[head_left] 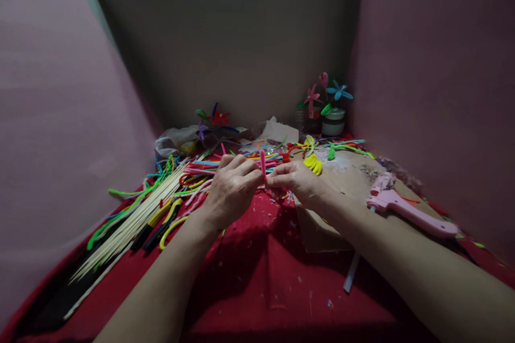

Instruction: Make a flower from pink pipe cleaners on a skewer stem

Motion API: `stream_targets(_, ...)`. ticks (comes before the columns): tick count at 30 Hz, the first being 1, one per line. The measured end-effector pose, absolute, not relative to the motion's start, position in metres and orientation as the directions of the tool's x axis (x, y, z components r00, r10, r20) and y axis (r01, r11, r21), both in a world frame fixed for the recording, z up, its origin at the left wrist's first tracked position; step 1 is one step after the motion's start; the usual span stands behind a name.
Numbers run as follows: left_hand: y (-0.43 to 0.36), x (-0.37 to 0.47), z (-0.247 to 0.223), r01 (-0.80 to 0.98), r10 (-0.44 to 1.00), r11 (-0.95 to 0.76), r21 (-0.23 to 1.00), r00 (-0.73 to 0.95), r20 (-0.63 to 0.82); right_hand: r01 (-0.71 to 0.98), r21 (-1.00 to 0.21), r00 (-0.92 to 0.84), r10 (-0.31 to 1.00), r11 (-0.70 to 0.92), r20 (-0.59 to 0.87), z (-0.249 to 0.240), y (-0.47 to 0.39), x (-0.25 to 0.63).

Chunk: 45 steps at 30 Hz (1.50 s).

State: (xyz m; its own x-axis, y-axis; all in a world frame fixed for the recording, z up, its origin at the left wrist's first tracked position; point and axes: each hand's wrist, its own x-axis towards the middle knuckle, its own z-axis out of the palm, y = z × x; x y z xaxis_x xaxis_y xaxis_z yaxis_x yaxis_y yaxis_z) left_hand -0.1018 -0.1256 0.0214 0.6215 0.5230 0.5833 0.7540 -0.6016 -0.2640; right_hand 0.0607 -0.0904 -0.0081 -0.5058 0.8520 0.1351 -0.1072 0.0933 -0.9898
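A pink pipe cleaner stands upright between my two hands, over the middle of the red cloth. My left hand is closed round its lower part, the fingers curled and seen from the back. From the right, my right hand pinches the same piece near its base between thumb and fingertips. The fingertips of both hands nearly meet there. Just beyond my right hand lie yellow looped petals. Behind my left hand spreads a pile of coloured pipe cleaners.
Wooden sticks and yellow-black pliers lie at the left. A pink glue gun rests on cardboard at the right. Pipe-cleaner flowers, a lidded jar and a plastic bag stand at the back. Pink walls flank the table.
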Motion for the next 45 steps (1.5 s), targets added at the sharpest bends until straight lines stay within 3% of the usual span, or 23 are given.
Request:
stream_targets(2, -0.126, -0.101, 0.022, 0.761, 0.593, -0.627, -0.165, 0.604, 0.533, 0.041, -0.963, -0.48, 0.851, 0.265, 0.214, -0.011, -0.092, 0.059)
stream_targets(4, -0.125, -0.101, 0.023, 0.778, 0.689, -0.628, 0.018, 0.545, 0.477, 0.239, -0.84, -0.447, 0.823, 0.487, 0.35, -0.014, -0.095, 0.056)
stream_targets(7, -0.123, -0.105, 0.022, 0.735, 0.888, -0.459, 0.5, 0.358, 0.288, 0.43, -0.536, -0.446, 0.687, 0.726, 0.573, -0.018, -0.102, 0.054)
stream_targets(9, -0.12, -0.109, 0.02, 0.564, 0.959, -0.236, 0.792, 0.267, 0.095, 0.455, -0.39, -0.46, 0.586, 0.8, 0.667, -0.018, -0.107, 0.054)
stream_targets(12, -0.115, -0.114, 0.016, 0.241, 0.954, 0.002, 0.97, 0.289, -0.073, 0.445, -0.284, -0.464, 0.49, 0.85, 0.738, -0.017, -0.112, 0.055)
stream_targets(15, -0.112, -0.114, 0.013, 0.057, 0.929, 0.113, 0.992, 0.349, -0.126, 0.403, -0.333, -0.422, 0.497, 0.852, 0.758, -0.016, -0.113, 0.056)
stream_targets(18, -0.113, -0.112, 0.013, 0.032, 0.941, 0.078, 0.996, 0.327, -0.084, 0.318, -0.539, -0.351, 0.625, 0.78, 0.698, -0.014, -0.111, 0.055)
stream_targets(22, -0.117, -0.11, 0.017, 0.058, 0.965, -0.086, 0.995, 0.253, 0.069, 0.035, -0.873, -0.315, 0.834, 0.487, 0.453, -0.008, -0.108, 0.053)
stream_targets(24, -0.119, -0.11, 0.02, 0.104, 0.956, -0.218, 0.97, 0.225, 0.191, -0.133, -0.94, -0.337, 0.878, 0.313, 0.34, -0.006, -0.107, 0.053)
stream_targets(27, -0.123, -0.111, 0.028, 0.298, 0.888, -0.442, 0.846, 0.279, 0.366, -0.263, -0.95, -0.389, 0.882, 0.171, 0.266, -0.004, -0.106, 0.053)
stream_targets(30, -0.124, -0.113, 0.034, 0.461, 0.806, -0.591, 0.662, 0.381, 0.454, -0.269, -0.954, -0.416, 0.878, 0.129, 0.236, -0.003, -0.106, 0.054)
stream_targets(32, -0.125, -0.114, 0.035, 0.49, 0.784, -0.621, 0.612, 0.406, 0.47, -0.244, -0.959, -0.418, 0.877, 0.141, 0.236, -0.003, -0.107, 0.054)
stream_targets(36, -0.124, -0.114, 0.033, 0.46, 0.807, -0.591, 0.663, 0.355, 0.472, -0.065, -0.926, -0.409, 0.837, 0.371, 0.364, -0.004, -0.112, 0.054)
stream_targets(40, -0.124, -0.112, 0.032, 0.449, 0.896, -0.409, 0.794, 0.362, 0.256, 0.19, -0.673, -0.368, 0.687, 0.715, 0.626, -0.008, -0.118, 0.052)
stream_targets(42, -0.125, -0.11, 0.032, 0.446, 0.915, -0.339, 0.828, 0.36, 0.18, 0.232, -0.627, -0.364, 0.664, 0.744, 0.653, -0.011, -0.119, 0.05)
stream_targets(45, -0.125, -0.108, 0.034, 0.461, 0.923, -0.357, 0.813, 0.308, 0.231, 0.197, -0.727, -0.348, 0.74, 0.658, 0.576, -0.012, -0.116, 0.05)
